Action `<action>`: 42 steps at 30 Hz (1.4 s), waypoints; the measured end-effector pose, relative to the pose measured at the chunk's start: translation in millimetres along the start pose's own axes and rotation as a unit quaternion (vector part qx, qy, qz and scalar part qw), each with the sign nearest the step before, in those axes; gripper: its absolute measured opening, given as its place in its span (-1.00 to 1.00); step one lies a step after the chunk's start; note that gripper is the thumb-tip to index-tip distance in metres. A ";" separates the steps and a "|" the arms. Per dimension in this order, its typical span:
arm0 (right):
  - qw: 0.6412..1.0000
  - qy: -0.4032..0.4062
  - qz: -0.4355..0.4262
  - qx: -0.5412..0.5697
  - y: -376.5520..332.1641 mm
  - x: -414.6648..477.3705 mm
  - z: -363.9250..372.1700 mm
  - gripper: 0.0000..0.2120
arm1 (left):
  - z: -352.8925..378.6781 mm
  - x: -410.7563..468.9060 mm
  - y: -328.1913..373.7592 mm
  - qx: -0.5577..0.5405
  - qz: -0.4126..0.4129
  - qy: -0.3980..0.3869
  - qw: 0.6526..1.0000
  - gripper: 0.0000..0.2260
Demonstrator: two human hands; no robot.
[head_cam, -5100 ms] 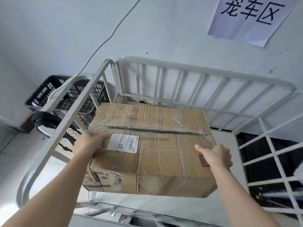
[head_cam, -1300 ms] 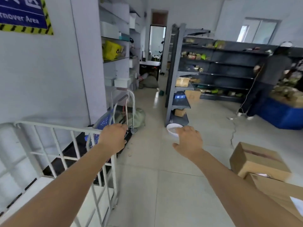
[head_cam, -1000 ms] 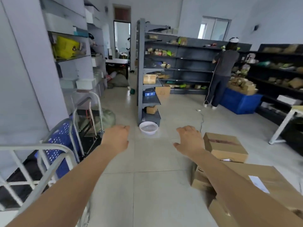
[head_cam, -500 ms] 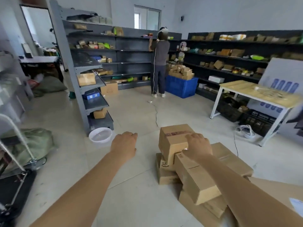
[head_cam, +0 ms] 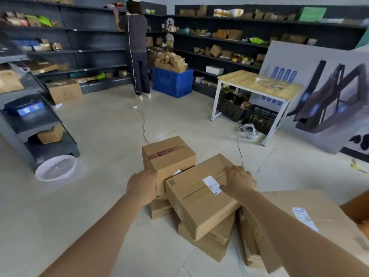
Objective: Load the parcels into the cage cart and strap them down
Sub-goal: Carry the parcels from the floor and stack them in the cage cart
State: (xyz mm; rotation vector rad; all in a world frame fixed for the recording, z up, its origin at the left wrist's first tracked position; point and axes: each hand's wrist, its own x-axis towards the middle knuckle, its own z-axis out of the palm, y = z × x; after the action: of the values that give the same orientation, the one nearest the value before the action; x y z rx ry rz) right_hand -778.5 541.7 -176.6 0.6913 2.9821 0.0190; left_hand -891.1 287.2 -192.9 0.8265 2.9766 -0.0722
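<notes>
Cart left behind, I'm now at the parcels (head_cam: 209,243) on the floor (head_cam: 99,136). My right hand (head_cam: 238,180) lies spread on the top box (head_cam: 199,204). My left hand (head_cam: 142,187) is at its end, fingers hidden, so I cannot tell their grip.

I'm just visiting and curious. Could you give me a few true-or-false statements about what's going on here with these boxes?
1. The right hand lies on top of the labelled box. True.
2. A second person sits at the table. False: that person stands at the dark shelves.
3. A white basin sits on the floor beside the grey shelf unit. True.
4. The blue crate is empty. False: small boxes are heaped at its top.
</notes>
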 end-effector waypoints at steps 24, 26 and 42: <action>0.979 -0.193 0.068 0.006 180.6 247.0 155.5 -0.50 | 182.6 220.6 138.7 -0.127 -0.126 -0.239 0.954 -0.69; 0.975 -0.209 0.073 0.004 190.0 265.8 172.1 -0.51 | 200.1 231.8 143.2 -0.142 -0.156 -0.254 0.944 -0.61; 0.971 -0.218 0.085 0.040 245.7 385.6 319.0 -0.37 | 352.3 255.3 188.9 -0.268 -0.501 -0.211 0.795 -0.28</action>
State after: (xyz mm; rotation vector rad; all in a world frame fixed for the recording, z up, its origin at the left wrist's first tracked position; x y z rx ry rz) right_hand -990.0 930.0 -516.2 0.8343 2.5099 -0.2148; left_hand -998.9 559.4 -566.1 -0.7529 2.4106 0.4559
